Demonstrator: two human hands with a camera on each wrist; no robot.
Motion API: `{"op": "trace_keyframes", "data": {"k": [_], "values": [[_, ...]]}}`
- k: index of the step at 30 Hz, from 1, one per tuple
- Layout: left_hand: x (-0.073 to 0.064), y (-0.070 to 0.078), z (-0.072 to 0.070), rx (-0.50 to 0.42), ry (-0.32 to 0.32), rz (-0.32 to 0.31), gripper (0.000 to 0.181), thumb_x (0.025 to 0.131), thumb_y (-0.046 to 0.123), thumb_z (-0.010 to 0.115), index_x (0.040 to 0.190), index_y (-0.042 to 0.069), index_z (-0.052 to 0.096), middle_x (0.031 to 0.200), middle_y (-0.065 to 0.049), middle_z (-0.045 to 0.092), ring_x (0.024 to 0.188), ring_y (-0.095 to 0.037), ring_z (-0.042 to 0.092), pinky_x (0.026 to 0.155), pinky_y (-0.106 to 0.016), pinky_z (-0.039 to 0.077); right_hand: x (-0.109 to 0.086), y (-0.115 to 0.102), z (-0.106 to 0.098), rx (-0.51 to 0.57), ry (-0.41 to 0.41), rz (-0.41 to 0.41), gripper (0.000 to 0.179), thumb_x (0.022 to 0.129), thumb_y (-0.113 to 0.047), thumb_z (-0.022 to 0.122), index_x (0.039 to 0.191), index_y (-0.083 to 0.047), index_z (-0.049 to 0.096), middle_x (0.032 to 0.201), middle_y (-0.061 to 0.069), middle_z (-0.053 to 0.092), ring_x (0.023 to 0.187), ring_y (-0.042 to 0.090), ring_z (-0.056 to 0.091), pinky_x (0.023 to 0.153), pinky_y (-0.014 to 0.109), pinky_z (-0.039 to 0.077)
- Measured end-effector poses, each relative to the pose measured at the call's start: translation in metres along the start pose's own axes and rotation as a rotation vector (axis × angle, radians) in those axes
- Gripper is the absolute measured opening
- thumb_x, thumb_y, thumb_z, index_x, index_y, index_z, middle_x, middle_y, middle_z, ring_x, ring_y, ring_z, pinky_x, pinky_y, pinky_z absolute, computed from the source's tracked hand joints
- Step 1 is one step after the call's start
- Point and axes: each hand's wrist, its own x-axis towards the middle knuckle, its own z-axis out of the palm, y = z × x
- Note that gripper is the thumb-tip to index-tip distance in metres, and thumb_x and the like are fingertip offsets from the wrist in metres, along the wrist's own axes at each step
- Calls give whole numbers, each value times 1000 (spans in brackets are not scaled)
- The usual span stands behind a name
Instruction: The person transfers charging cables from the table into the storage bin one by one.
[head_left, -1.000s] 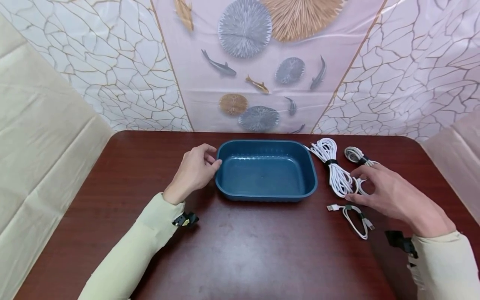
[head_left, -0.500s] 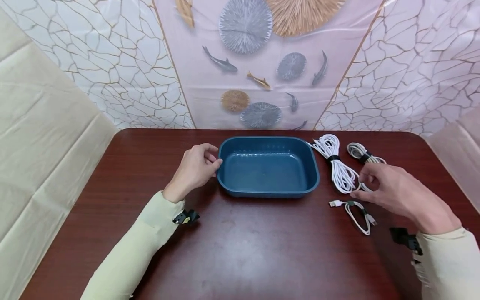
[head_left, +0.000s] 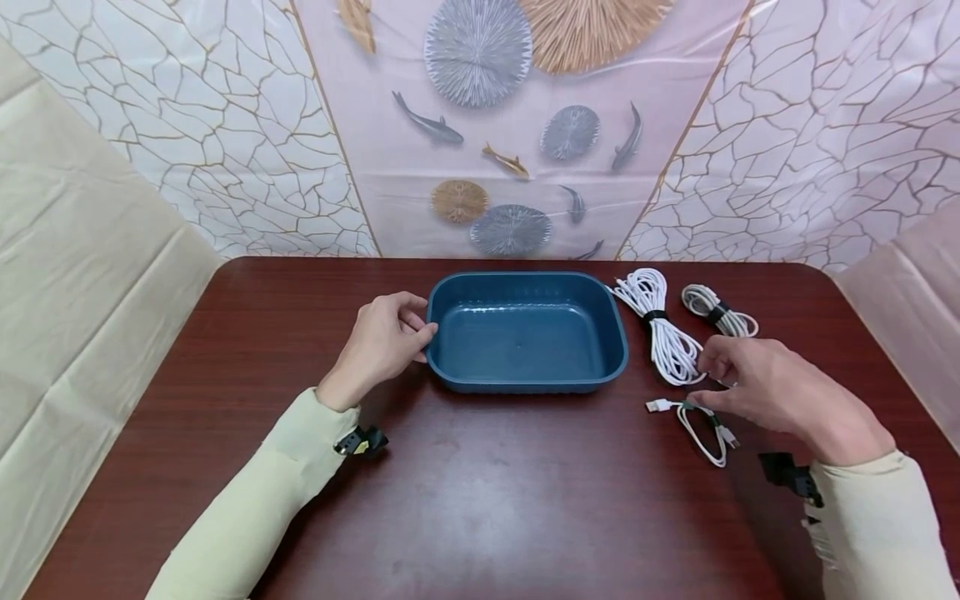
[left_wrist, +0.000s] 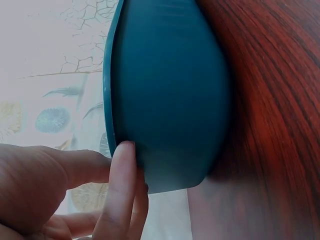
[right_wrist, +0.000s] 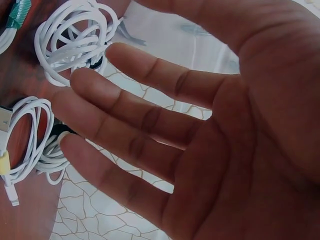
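A dark blue plastic tub (head_left: pixel 525 342) stands on the table with its inside bare. My left hand (head_left: pixel 382 337) pinches its left rim, one finger lying against the outer wall (left_wrist: pixel 170 95). Over the cables at the right hovers my right hand (head_left: pixel 780 392), its fingers (right_wrist: pixel 145 110) extended and holding nothing. Just under its thumb lies a short white USB cable (head_left: pixel 705 437) with a green tie. A large white cable bundle (head_left: pixel 660 325) with a black strap lies beside the tub. Mostly hidden below my right hand is another white cable (right_wrist: pixel 30 142) with a yellow tie.
Behind the right hand lies a greyish coiled cable (head_left: pixel 720 312) with a black strap. The dark red-brown table (head_left: pixel 465 492) stretches in front of the tub. A patterned backdrop (head_left: pixel 480 150) rises directly behind the table's far edge.
My right hand has shifted slightly toward the short USB cable, uncovering more of the greyish coil. The left hand remains at the tub's rim. The head view has shifted a little.
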Motion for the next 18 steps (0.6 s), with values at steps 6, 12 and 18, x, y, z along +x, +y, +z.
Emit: {"op": "trace_keyframes", "data": {"k": [6,12,18], "values": [[0,-1,0,-8,-1,9,42,96,12,69,135,-2,60,94,-16,74,62,-23,74,62,-28,65,0,2,1,1,-40,-10,31,76,-26,87,94,-10,67,78,-5,65,71,9,56,60,26,45],[0,-1,0,-24,2,21,41,96,10,69,134,-3,61,94,-16,73,58,-14,71,61,-28,65,-3,0,4,50,-109,25,34,77,-28,87,96,-9,66,78,-6,66,70,8,56,59,24,44],[1,-2,1,-29,16,35,41,95,9,68,134,-4,61,93,-16,73,57,-13,71,59,-28,64,-4,-2,5,62,-166,56,35,78,-29,86,97,-8,65,80,-3,66,71,11,55,59,25,42]]}}
